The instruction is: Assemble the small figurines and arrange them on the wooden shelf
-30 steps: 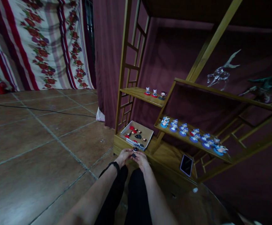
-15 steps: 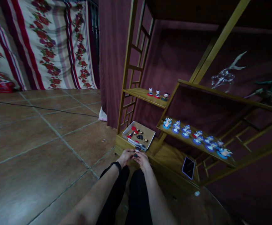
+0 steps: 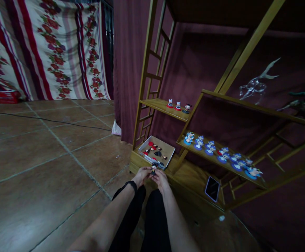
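Between my two hands is a small figurine (image 3: 154,168) with a dark head and a dark base, held upright in front of the shelf's lower ledge. My left hand (image 3: 142,175), with a dark band at the wrist, has its fingers closed on the figurine's left side. The fingers of my right hand (image 3: 161,179) pinch it from the right. Just beyond my hands is a shallow cardboard box (image 3: 170,151) with several figurine pieces in red, black and skin tones lying loose in it.
Three figurines (image 3: 178,105) stand on the upper left shelf. Several blue and purple figurines (image 3: 210,148) line the shelf to the right. A phone (image 3: 212,189) lies on the bottom ledge. A clear deer ornament (image 3: 254,87) stands higher up. A cable (image 3: 49,120) crosses the tiled floor.
The view has shifted slightly, so the shelf appears a little farther right. Both hands stay on the figurine, with hardly any change in their grip.
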A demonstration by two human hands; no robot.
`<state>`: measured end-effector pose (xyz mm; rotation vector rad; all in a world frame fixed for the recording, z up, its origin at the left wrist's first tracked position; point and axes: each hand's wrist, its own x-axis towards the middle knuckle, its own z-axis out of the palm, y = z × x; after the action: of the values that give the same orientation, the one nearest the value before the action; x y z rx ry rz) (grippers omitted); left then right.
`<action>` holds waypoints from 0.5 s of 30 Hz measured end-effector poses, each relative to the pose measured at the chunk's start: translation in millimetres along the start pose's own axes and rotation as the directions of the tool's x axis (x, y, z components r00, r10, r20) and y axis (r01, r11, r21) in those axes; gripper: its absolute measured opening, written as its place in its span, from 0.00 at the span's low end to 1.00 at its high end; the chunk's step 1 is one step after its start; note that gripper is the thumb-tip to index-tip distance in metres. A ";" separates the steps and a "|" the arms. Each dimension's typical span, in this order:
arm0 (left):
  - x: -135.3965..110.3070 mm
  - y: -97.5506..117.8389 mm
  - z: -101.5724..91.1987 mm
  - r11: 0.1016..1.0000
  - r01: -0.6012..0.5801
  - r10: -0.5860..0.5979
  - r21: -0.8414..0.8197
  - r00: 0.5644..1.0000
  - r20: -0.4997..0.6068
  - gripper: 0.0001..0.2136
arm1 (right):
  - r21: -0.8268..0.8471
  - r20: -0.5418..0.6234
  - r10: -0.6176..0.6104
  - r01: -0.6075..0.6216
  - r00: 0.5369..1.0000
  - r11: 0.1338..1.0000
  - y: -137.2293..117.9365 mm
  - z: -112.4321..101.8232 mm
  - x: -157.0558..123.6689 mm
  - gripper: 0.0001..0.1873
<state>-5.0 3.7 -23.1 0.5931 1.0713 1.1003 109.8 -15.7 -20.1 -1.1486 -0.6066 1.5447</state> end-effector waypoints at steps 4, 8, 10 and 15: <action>-3.7 2.7 0.9 1.000 -0.003 0.003 -0.013 1.000 0.003 0.06 | -0.045 0.019 -0.012 0.013 1.000 0.999 -1.5 2.4 -3.1 0.12; -6.2 3.6 1.5 1.000 -0.011 0.012 -0.012 1.000 0.005 0.07 | -0.095 0.035 -0.026 0.029 0.999 0.995 -2.5 6.3 -6.6 0.13; -6.6 3.3 1.6 1.000 -0.017 0.018 -0.008 1.000 0.005 0.07 | -0.115 0.035 -0.036 0.040 0.999 0.993 -2.0 7.9 -7.3 0.13; -6.2 1.5 1.8 1.000 -0.031 0.031 0.004 0.999 0.021 0.07 | -0.131 0.007 -0.062 0.062 0.998 0.989 0.8 9.3 -6.2 0.13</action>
<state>-4.3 -1.3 -18.8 0.6245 1.0497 1.1167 100.9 -20.0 -14.8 -1.2145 -0.7485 1.4714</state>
